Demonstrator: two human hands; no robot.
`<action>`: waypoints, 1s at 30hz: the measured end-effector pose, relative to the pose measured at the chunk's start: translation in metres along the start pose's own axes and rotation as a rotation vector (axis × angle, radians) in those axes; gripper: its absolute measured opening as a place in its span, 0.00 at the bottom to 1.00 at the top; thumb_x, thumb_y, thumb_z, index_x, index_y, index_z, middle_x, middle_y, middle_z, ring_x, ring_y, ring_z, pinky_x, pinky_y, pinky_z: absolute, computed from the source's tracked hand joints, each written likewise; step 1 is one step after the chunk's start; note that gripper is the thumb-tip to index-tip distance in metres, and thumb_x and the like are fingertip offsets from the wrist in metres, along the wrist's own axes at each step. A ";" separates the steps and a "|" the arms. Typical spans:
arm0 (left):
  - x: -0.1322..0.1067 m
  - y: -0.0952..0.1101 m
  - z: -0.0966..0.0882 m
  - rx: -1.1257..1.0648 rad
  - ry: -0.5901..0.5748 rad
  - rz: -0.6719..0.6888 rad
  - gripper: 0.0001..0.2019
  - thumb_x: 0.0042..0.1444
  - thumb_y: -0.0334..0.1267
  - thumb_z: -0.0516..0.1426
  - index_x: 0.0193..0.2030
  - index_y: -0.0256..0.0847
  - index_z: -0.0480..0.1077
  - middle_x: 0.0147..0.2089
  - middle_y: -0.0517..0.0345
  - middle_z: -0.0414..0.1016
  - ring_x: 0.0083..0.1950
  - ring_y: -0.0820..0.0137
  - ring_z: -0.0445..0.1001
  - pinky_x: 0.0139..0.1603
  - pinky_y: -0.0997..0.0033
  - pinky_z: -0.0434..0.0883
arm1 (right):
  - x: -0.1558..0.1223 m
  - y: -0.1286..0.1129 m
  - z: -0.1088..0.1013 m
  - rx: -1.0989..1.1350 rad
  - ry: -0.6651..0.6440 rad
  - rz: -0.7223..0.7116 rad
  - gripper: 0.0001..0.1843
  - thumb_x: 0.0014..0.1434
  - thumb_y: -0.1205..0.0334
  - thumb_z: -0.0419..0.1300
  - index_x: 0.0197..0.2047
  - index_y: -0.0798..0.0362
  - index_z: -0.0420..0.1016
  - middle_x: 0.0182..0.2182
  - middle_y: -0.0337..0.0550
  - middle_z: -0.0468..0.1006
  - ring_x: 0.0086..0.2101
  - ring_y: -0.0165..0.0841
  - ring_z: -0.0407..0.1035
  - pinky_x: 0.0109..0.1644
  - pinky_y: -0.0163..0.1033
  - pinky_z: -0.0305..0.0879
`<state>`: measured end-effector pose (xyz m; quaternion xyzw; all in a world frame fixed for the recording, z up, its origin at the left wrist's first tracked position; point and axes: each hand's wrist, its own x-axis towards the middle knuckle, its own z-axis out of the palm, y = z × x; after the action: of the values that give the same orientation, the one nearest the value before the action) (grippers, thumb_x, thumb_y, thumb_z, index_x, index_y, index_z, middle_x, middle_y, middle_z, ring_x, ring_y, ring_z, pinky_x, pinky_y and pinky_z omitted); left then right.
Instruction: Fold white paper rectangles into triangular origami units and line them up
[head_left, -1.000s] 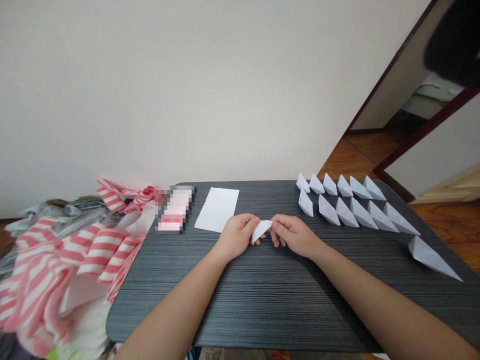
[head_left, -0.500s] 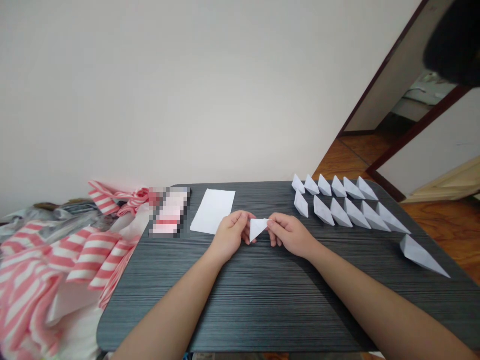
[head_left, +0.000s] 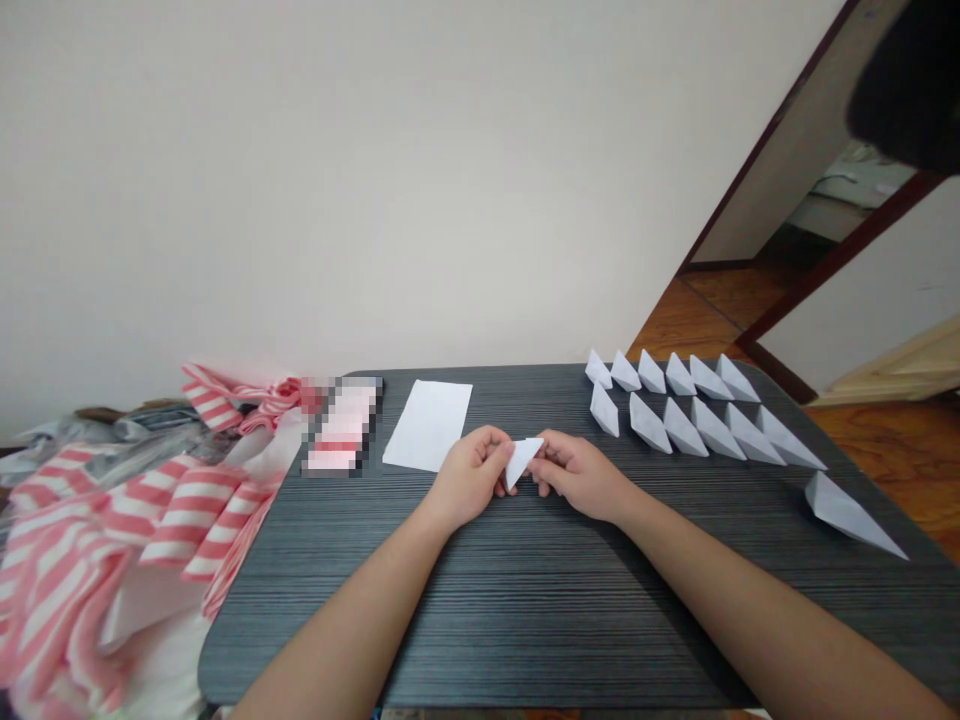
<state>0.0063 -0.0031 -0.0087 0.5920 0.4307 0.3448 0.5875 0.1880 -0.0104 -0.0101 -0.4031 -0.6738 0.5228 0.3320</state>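
A small triangle of folded white paper (head_left: 523, 460) is held up between my hands over the middle of the table. My left hand (head_left: 474, 474) pinches its left side, thumb in front. At its right edge, the thumb and fingers of my right hand (head_left: 576, 470) are closed on the paper; the fingertips behind it are partly hidden. Just beyond my left hand lies a flat stack of white paper sheets (head_left: 429, 425). Folded white paper boats (head_left: 681, 428) stand in two rows at the far right, with a single paper boat (head_left: 851, 515) nearer the right edge.
The dark wood-grain table (head_left: 480, 620) reaches to a pale wall (head_left: 450, 180). A blurred-out pink and white item (head_left: 341, 430) lies at its far left. Red-and-white striped cloth (head_left: 180, 510) is heaped beside the left edge. A doorway and wooden floor (head_left: 682, 320) show at right.
The folded paper has tilted, its lower point shifting slightly right. My right hand's fingers have moved in closer to my left hand. The whole view has shifted a little.
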 end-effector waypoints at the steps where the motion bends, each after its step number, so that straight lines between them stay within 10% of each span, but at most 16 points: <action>1: 0.000 0.000 0.000 0.024 -0.006 0.009 0.14 0.58 0.47 0.50 0.36 0.37 0.64 0.20 0.61 0.69 0.20 0.75 0.67 0.20 0.78 0.63 | 0.000 0.000 0.000 -0.011 -0.011 -0.006 0.06 0.59 0.60 0.55 0.34 0.54 0.65 0.26 0.37 0.71 0.23 0.26 0.66 0.28 0.32 0.63; 30: -0.005 0.004 0.003 0.052 -0.055 0.027 0.18 0.51 0.43 0.59 0.47 0.37 0.66 0.32 0.57 0.72 0.26 0.75 0.70 0.27 0.75 0.66 | 0.000 -0.001 -0.001 -0.051 0.018 0.008 0.07 0.60 0.59 0.53 0.35 0.54 0.66 0.23 0.35 0.70 0.21 0.25 0.65 0.24 0.30 0.59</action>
<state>0.0076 -0.0084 -0.0047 0.6221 0.4152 0.3248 0.5789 0.1892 -0.0103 -0.0086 -0.4189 -0.6824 0.5031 0.3252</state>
